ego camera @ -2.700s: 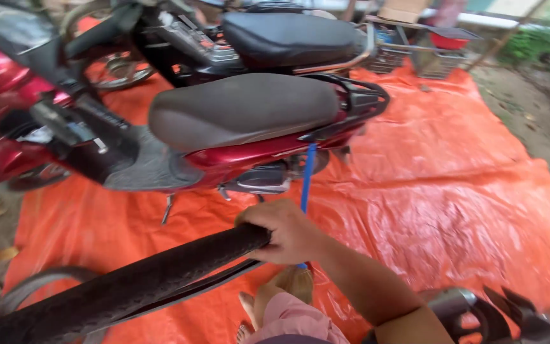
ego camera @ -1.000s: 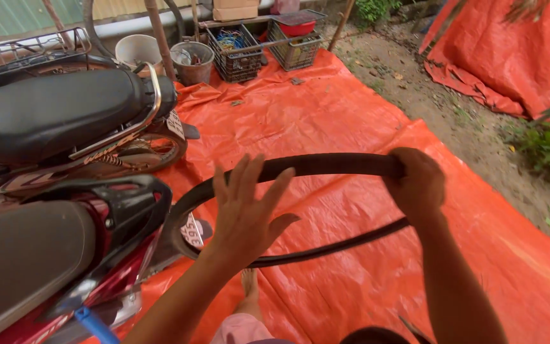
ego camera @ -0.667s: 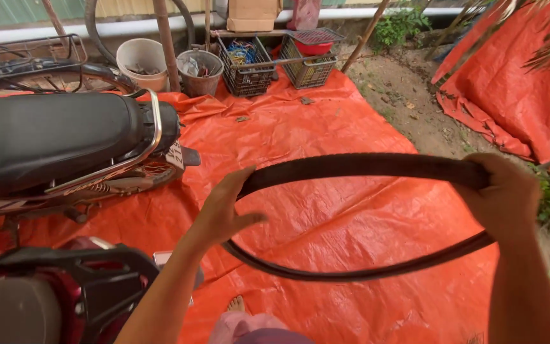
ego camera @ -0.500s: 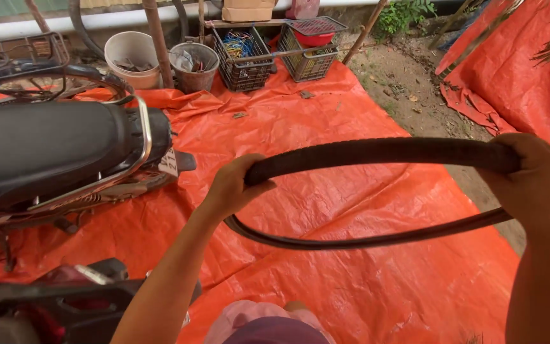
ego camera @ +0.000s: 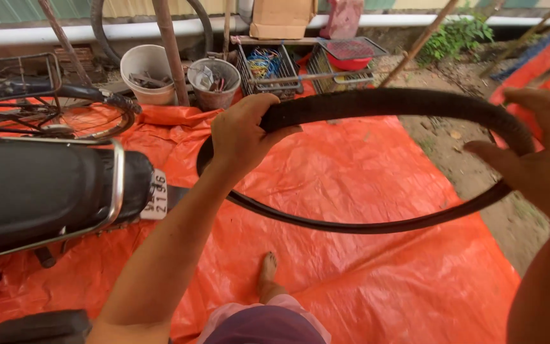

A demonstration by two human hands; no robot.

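I hold a black rubber tyre [ego camera: 383, 102] flat in front of me, above an orange tarpaulin [ego camera: 351, 280]. My left hand [ego camera: 243, 134] is wrapped around the tyre's left side. My right hand [ego camera: 536, 153] rests against the tyre's right side with the fingers spread, thumb below the tread. The tyre's near edge curves low between my two arms. My bare foot [ego camera: 267, 274] stands on the tarpaulin below it.
A black motorcycle seat with a chrome rail [ego camera: 46, 191] sits at the left, a bicycle wheel [ego camera: 65, 118] behind it. A white bucket [ego camera: 146, 73], a grey bucket [ego camera: 214, 83] and wire baskets [ego camera: 268, 67] line the back. Bare dirt [ego camera: 453, 134] lies right.
My view swung from the red motorcycle toward the back of the tarpaulin. The tyre rose higher and closer. My left hand closed on it and my right hand loosened to spread fingers.
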